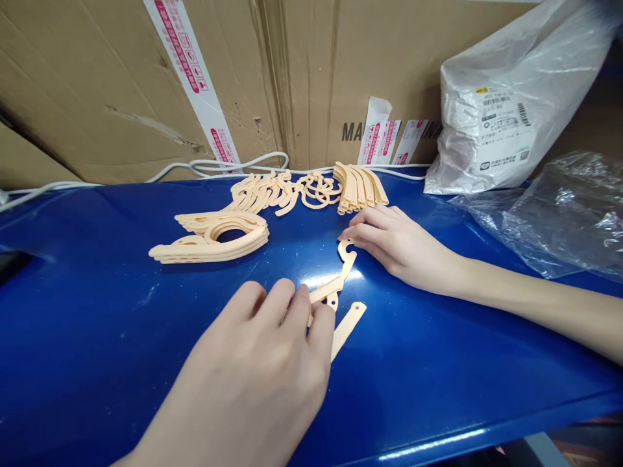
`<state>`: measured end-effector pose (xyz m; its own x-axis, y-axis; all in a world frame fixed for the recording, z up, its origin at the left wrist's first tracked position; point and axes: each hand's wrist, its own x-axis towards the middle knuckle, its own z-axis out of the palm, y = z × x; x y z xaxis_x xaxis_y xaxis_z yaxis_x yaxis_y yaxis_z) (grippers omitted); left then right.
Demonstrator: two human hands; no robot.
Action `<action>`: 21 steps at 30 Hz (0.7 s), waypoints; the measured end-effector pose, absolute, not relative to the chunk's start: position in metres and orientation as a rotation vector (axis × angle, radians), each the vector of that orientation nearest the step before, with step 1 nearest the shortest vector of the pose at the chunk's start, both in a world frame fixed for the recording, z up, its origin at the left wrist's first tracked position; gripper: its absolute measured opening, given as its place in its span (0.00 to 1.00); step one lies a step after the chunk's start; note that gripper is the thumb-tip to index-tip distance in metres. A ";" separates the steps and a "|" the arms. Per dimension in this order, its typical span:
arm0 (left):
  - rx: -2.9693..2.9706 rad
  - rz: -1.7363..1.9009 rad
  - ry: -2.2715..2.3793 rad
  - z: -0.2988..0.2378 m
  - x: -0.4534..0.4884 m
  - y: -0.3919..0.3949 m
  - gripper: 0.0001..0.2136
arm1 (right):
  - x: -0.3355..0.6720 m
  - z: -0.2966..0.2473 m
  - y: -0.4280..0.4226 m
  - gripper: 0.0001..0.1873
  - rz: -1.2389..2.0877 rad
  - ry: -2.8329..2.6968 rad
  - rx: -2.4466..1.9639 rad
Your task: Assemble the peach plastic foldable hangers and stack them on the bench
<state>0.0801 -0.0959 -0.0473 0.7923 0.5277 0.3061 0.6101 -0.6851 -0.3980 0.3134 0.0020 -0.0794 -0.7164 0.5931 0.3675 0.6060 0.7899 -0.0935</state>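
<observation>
Beige plastic parts of a folding clothes hanger lie in front of me on a blue table. My left hand (257,370) is closed over a hanger arm (325,290), its fingertips hiding much of the part. That arm meets the stem of a hanger hook (347,263), which points away from me. Fingers of my right hand (409,250) pinch the curled tip of the hook. Another hanger arm (348,329) extends from beside my left fingers toward the right, with a small hole at its end.
Several folded hangers (214,250) are stacked at the left. Behind stand a heap of loose hooks (318,189), curved pieces (260,193) and a row of hanger arms (360,187). A white cable (204,170), cardboard boxes (302,78), a white bag (511,110) and clear plastic (559,214) border the table (121,363).
</observation>
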 end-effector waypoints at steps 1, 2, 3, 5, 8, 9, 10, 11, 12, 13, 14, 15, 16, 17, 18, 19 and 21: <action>-2.482 -0.242 -0.835 -0.047 0.080 -0.095 0.18 | 0.314 -0.079 0.002 0.15 -0.042 -2.598 -0.919; -2.487 -0.230 -0.835 -0.047 0.080 -0.093 0.19 | 0.314 -0.078 0.002 0.15 -0.036 -2.599 -0.928; -2.485 -0.236 -0.841 -0.047 0.079 -0.091 0.20 | 0.314 -0.078 0.002 0.15 -0.026 -2.597 -0.933; -2.469 -0.225 -0.888 -0.046 0.079 -0.086 0.20 | 0.315 -0.076 0.004 0.14 0.006 -2.590 -0.922; -2.452 -0.216 -0.929 -0.044 0.078 -0.075 0.18 | 0.317 -0.074 0.007 0.15 0.103 -2.584 -0.845; -2.449 -0.208 -0.927 -0.043 0.077 -0.070 0.17 | 0.318 -0.074 0.008 0.15 0.142 -2.584 -0.808; -2.442 -0.203 -0.924 -0.043 0.077 -0.066 0.16 | 0.319 -0.074 0.009 0.15 0.184 -2.585 -0.769; -2.440 -0.188 -0.908 -0.043 0.077 -0.062 0.15 | 0.320 -0.073 0.009 0.15 0.228 -2.587 -0.733; -2.429 -0.185 -0.887 -0.044 0.076 -0.058 0.15 | 0.320 -0.073 0.010 0.14 0.271 -2.586 -0.704; -2.417 -0.188 -0.864 -0.045 0.075 -0.055 0.15 | 0.321 -0.072 0.010 0.14 0.314 -2.583 -0.685; -2.405 -0.192 -0.838 -0.045 0.074 -0.052 0.15 | 0.321 -0.070 0.010 0.13 0.358 -2.578 -0.674; -2.397 -0.200 -0.811 -0.047 0.073 -0.049 0.15 | 0.320 -0.069 0.010 0.13 0.398 -2.569 -0.671; -2.399 -0.209 -0.786 -0.048 0.071 -0.046 0.16 | 0.320 -0.067 0.009 0.12 0.432 -2.557 -0.674; -2.405 -0.223 -0.765 -0.049 0.070 -0.044 0.16 | 0.319 -0.065 0.009 0.11 0.463 -2.545 -0.681; -2.417 -0.246 -0.745 -0.050 0.069 -0.042 0.16 | 0.319 -0.063 0.008 0.10 0.494 -2.534 -0.688; -2.432 -0.270 -0.731 -0.051 0.068 -0.039 0.15 | 0.318 -0.061 0.008 0.09 0.525 -2.525 -0.693; -2.455 -0.309 -0.714 -0.053 0.067 -0.035 0.15 | 0.317 -0.059 0.006 0.06 0.582 -2.514 -0.691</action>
<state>0.0669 -0.0350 -0.0531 0.8319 0.4230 0.3592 0.5515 -0.7025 -0.4499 0.3173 0.0065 -0.0587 -0.7648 0.5594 0.3195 0.3620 0.7834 -0.5051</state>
